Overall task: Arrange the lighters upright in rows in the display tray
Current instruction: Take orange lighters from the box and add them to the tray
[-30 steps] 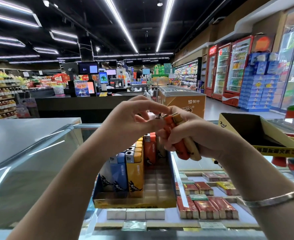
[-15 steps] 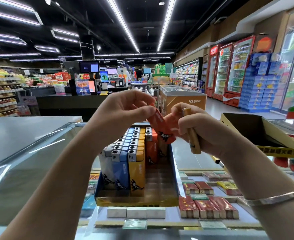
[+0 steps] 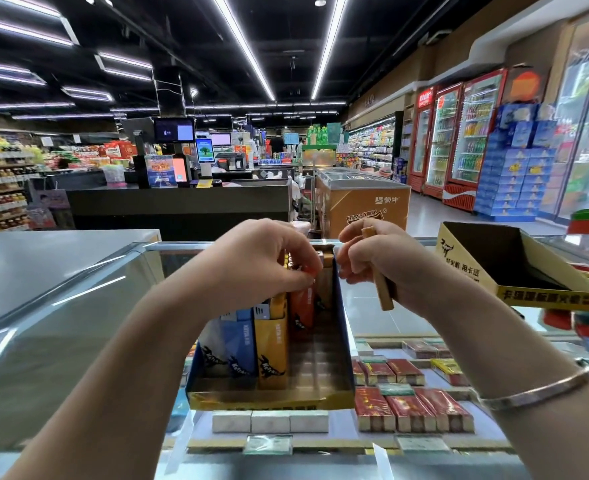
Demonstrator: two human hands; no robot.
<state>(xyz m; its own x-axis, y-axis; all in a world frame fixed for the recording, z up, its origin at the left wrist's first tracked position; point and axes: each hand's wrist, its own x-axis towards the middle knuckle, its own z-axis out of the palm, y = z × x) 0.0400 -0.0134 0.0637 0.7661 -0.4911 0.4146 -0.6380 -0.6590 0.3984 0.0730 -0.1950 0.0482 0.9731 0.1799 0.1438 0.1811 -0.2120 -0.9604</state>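
Head view shows us our left hand point(image 3: 265, 261) pinching the top of an orange lighter point(image 3: 301, 306), setting it upright into the display tray point(image 3: 268, 400) beside the yellow lighters point(image 3: 272, 344) and blue lighters point(image 3: 239, 344), so the rows stay even. Our right hand point(image 3: 379, 265) grips a tan lighter point(image 3: 377, 271), fingers curled round it, held just right of the tray, probably ready as the next one in. The tray sits on the glass surface point(image 3: 383, 317), with its right-hand column open toward the near edge, so we judge there is room to fill forward. The tray's blue right wall point(image 3: 343, 323) stands close to the orange lighter, so we should lower it straight. An empty yellow box point(image 3: 514, 271) lies well to the right.
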